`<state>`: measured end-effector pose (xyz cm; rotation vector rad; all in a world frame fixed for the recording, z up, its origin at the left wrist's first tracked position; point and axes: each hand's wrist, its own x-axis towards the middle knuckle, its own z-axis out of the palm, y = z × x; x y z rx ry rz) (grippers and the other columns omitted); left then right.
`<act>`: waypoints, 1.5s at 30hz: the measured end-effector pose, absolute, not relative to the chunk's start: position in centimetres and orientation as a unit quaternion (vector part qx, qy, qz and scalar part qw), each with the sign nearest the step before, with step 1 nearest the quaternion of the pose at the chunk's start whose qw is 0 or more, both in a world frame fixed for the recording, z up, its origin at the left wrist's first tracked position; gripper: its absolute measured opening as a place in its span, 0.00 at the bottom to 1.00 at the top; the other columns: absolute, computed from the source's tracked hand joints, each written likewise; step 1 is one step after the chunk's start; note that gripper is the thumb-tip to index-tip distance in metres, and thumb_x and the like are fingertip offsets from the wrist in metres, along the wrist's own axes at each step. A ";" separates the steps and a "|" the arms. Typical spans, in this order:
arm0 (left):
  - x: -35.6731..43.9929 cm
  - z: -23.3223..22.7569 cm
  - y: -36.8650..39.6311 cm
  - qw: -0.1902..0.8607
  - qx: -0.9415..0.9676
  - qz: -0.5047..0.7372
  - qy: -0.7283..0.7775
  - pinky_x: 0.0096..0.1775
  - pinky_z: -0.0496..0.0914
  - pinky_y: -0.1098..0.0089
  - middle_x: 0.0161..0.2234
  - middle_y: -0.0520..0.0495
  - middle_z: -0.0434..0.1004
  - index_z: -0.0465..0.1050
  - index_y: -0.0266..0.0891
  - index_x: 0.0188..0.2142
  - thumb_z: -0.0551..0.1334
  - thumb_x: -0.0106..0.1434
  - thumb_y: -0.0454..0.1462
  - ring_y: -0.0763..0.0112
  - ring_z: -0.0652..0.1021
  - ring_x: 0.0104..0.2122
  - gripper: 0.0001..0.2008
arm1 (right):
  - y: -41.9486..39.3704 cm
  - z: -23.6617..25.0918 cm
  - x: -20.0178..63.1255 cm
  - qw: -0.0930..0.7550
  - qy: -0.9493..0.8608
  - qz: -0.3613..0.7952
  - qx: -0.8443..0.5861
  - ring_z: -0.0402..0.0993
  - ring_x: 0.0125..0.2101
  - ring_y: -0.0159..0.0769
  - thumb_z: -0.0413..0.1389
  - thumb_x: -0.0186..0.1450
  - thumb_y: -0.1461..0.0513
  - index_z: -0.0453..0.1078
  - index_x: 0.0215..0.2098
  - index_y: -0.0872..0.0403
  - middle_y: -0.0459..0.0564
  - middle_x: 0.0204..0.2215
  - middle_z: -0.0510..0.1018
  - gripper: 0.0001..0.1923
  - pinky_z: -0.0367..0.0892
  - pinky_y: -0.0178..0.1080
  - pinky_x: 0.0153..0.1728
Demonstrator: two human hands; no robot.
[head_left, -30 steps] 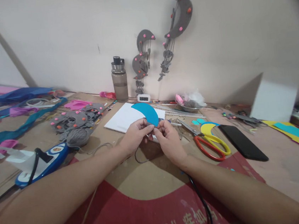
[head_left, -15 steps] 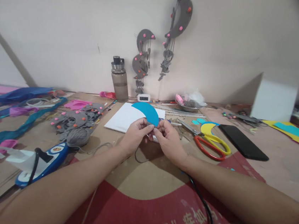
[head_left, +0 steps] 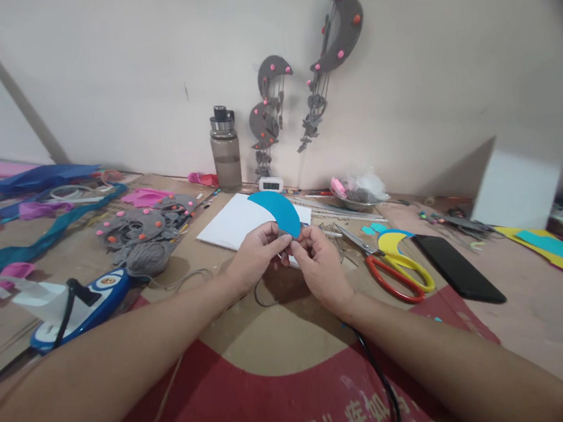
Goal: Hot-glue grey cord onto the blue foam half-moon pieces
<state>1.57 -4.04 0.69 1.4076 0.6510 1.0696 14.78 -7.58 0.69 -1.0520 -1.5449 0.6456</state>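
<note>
Blue crescent [head_left: 278, 212] unmoved (both hands pinching)

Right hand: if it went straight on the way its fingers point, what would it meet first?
The right hand points up and left at the blue crescent-shaped foam piece it pinches together with the left hand. Past that, probably the white sheet of paper on the table, though depth is unclear.

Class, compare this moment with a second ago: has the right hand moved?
Yes, slightly: the right hand has edged left, away from the scissors and toward the left hand, at the blue crescent.
</note>
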 end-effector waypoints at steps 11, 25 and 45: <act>1.5 0.4 -3.8 0.579 0.613 0.457 0.284 0.20 0.59 0.78 0.20 0.54 0.69 0.62 0.38 0.29 0.61 0.58 0.44 0.79 0.69 0.19 0.12 | -7.5 0.7 14.8 0.537 -0.654 0.281 -0.452 0.66 0.24 0.30 0.50 0.62 0.61 0.56 0.29 0.51 0.40 0.21 0.68 0.05 0.61 0.34 0.27; 1.5 0.5 -3.8 0.587 0.603 0.460 0.283 0.20 0.59 0.77 0.20 0.53 0.69 0.61 0.38 0.29 0.62 0.57 0.44 0.78 0.70 0.19 0.13 | -7.4 0.6 14.8 0.539 -0.656 0.276 -0.451 0.67 0.24 0.31 0.49 0.62 0.60 0.56 0.29 0.51 0.40 0.21 0.68 0.05 0.61 0.34 0.28; 1.5 0.6 -3.9 0.588 0.603 0.461 0.280 0.20 0.59 0.78 0.20 0.54 0.69 0.61 0.38 0.29 0.62 0.57 0.44 0.79 0.69 0.18 0.13 | -7.4 0.5 14.8 0.536 -0.659 0.274 -0.452 0.66 0.24 0.31 0.49 0.62 0.60 0.57 0.29 0.51 0.40 0.21 0.67 0.05 0.61 0.34 0.28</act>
